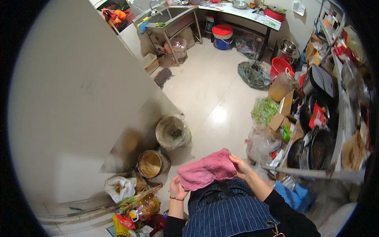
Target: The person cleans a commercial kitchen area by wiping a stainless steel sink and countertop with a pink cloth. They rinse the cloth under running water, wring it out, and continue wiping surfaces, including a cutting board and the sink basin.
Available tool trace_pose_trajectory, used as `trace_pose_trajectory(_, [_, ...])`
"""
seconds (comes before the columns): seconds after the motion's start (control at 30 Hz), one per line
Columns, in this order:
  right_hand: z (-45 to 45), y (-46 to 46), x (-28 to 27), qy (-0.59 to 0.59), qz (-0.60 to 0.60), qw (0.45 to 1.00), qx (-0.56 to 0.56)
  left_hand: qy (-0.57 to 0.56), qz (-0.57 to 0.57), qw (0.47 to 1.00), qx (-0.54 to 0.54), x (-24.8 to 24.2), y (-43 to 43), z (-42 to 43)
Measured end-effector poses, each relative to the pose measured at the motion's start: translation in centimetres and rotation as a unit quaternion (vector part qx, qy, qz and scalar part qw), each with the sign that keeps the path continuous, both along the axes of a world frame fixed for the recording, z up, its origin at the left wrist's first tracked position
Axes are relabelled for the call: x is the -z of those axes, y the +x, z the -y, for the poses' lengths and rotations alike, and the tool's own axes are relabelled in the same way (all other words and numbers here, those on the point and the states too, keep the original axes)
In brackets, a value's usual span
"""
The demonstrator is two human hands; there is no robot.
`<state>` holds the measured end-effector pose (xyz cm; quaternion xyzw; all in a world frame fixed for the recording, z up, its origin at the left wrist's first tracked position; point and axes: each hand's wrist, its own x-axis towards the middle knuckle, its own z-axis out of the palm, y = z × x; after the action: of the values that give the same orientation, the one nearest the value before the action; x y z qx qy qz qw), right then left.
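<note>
A pink cloth [207, 170] is stretched between my two hands in front of my body. My left hand [178, 187] grips its lower left end, with a thin band around the wrist. At the cloth's right end, my right hand [240, 166] pinches the edge between thumb and fingers. The cloth looks folded and soft, slightly higher on the right. Below it is the blue striped apron [228, 217] that I wear.
To the left stand a lined bin [173, 131] and a bucket [150, 163] against the wall. A shelf rack [311, 171] with pans runs along the right. Bagged greens [264, 111] lie on the floor. A steel sink [180, 13] and a worktable [241, 12] stand at the back.
</note>
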<state>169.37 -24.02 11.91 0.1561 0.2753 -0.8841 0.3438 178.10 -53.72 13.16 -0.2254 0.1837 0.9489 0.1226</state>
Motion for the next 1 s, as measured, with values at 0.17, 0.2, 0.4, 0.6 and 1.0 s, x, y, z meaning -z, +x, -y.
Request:
trace_pose_trajectory(0.17, [-1.8,-15.2,-0.8,0.063,-0.025,0.994,0.085,-0.208,0.189,0.957,0.069,2.2,-12.7,0.8])
trace_pose_trajectory(0.2, [-2.3,-18.5,-0.6,0.071,-0.045,0.99,0.112,-0.248,0.187,0.947,0.076,2.8,-15.1,1.0])
trace_pose_trajectory(0.4, [-7.3,-36.2,0.6,0.139,-0.064,0.961,0.231,-0.188,0.239,0.952,-0.006,7.0,-33.1,4.7])
trace_pose_trajectory(0.6, [-14.5,-50.0,-1.0,0.163,-0.038,0.929,0.329,-0.244,0.142,0.959,0.03,4.8,-60.8,4.7])
trace_pose_trajectory(1.0, [-16.6,-88.4,2.0,0.179,-0.081,0.909,0.368,-0.25,-0.039,0.965,0.071,-2.2,-101.7,-1.6])
